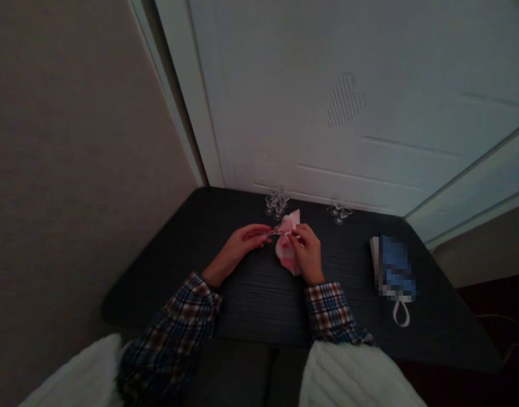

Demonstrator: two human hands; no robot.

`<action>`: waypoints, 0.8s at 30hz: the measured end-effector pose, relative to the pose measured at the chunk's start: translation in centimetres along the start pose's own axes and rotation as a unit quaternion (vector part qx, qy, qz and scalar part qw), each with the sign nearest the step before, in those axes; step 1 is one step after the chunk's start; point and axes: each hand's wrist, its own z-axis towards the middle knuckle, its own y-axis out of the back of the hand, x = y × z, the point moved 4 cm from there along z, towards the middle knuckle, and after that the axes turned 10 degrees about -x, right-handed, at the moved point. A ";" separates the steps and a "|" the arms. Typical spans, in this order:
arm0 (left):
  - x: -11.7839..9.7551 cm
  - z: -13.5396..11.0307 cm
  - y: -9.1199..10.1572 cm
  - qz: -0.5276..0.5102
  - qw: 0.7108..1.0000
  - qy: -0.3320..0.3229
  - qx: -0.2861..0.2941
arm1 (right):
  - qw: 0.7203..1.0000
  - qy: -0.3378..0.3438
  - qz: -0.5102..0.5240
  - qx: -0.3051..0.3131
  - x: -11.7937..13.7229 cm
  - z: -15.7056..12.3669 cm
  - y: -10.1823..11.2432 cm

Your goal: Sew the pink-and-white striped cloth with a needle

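Observation:
Between my hands, above the dark table (251, 294), is a small stemmed glass (277, 230). The fingers of my left hand (246, 240) pinch its foot end. My right hand (307, 246) grips a pink and white cloth (288, 251), pressed against the glass's bowl end. Part of the cloth hangs below the right fingers. Just beyond my hands stands a group of several small stemmed glasses (277, 203). Farther right, near the wall panel, is a smaller group of small glasses (339, 212).
A blue pouch-like item (397, 265), partly blurred out, lies on the right of the table with a white loop (401, 314). A white panel with embossed hearts (346, 102) rises behind the table. A plain wall (81, 147) borders the left side.

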 end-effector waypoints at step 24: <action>0.1 0.4 -0.3 0.049 0.999 -0.014 -0.003 | 0.998 0.007 -0.050 0.030 0.4 0.2 -0.1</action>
